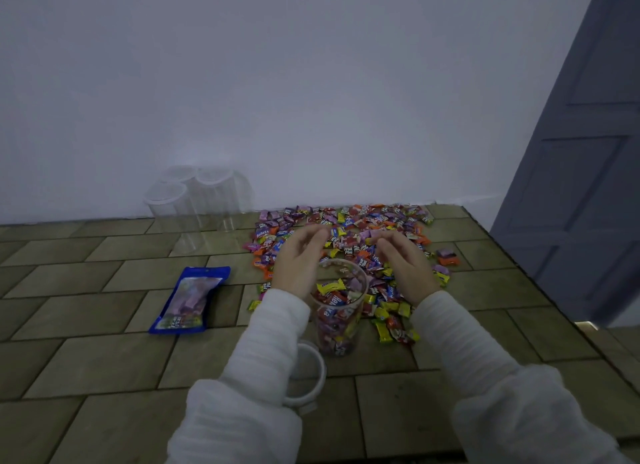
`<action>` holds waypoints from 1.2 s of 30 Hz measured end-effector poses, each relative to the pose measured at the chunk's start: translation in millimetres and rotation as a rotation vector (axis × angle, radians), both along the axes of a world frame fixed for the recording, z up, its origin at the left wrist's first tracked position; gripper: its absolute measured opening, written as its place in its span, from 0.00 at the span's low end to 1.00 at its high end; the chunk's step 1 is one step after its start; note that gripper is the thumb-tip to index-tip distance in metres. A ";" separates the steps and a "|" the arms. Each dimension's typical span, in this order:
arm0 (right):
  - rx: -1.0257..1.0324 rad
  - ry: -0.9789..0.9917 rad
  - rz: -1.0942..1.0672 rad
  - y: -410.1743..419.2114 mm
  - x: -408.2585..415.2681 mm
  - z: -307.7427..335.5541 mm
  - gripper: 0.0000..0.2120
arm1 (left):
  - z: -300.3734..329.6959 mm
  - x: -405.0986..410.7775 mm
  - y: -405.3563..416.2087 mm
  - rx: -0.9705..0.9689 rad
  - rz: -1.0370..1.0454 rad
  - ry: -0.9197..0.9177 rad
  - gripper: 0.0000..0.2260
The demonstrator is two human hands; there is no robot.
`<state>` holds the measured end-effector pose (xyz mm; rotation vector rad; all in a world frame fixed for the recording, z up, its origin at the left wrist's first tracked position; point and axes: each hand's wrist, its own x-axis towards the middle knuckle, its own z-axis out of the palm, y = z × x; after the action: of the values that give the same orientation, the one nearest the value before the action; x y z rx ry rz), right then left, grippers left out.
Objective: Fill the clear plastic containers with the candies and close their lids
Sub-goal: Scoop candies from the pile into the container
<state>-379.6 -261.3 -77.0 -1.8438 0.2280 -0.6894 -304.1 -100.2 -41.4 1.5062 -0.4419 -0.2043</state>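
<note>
At your nine o'clock a blue candy bag (189, 301) lies flat on the tiled table (86, 311), well clear of everything else. Up at eleven o'clock three empty clear containers (194, 203) stand bunched together against the white wall (277, 82), lids on as far as you can tell.

Your left hand (298, 261) hangs over the near edge of the candy pile (349, 241), fingers loosely curved and gripping nothing. Below that sleeve, at about seven o'clock from the open container, a white lid (310, 373) rests on the table, partly hidden by your forearm.

Straight ahead, between your wrists, the open container (341, 311) stands upright, filled most of the way with wrapped candies; your left wrist sits just beside its rim.

Your right hand (405, 266) mirrors the left at one o'clock from the container, fingers bent but relaxed, holding nothing that shows. The pile spreads from there to twelve o'clock, touching the wall, and a few stray candies (448, 257) lie apart at two o'clock. A grey door (581, 172) stands at the far right.
</note>
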 end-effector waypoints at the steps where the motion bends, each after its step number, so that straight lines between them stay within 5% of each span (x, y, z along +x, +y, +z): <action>1: -0.003 0.011 -0.010 -4.5 -1.4 -2.8 0.10 | 7.7 -3.8 -5.2 0.025 -0.003 -0.061 0.05; 7: -0.004 0.074 -0.076 -36.6 -13.6 -20.5 0.06 | 20.9 -30.7 -44.8 0.221 -0.007 -0.455 0.05; 13: -0.049 0.126 -0.147 -67.7 -22.8 -39.3 0.05 | 0.3 -50.4 -88.1 0.371 -0.107 -0.519 0.10; 16: -0.144 0.217 -0.209 -81.2 -23.5 -51.2 0.13 | -16.7 -52.3 -107.0 0.558 -0.135 -0.626 0.12; 22: -0.376 0.463 -0.277 -99.3 -21.2 -71.9 0.13 | -51.3 -54.4 -135.2 0.776 -0.198 -0.549 0.15; 28: -0.660 0.734 -0.257 -105.1 -28.4 -101.2 0.22 | -100.3 -55.9 -142.8 1.291 -0.302 -0.407 0.30; 36: -0.690 0.775 -0.145 -131.1 -12.6 -106.9 0.26 | -126.3 -51.6 -149.5 1.307 -0.189 -0.480 0.27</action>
<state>-392.2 -392.4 -183.8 -2.7267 0.6963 -0.0954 -355.7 -249.6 -167.7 2.8214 -0.9296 -0.3018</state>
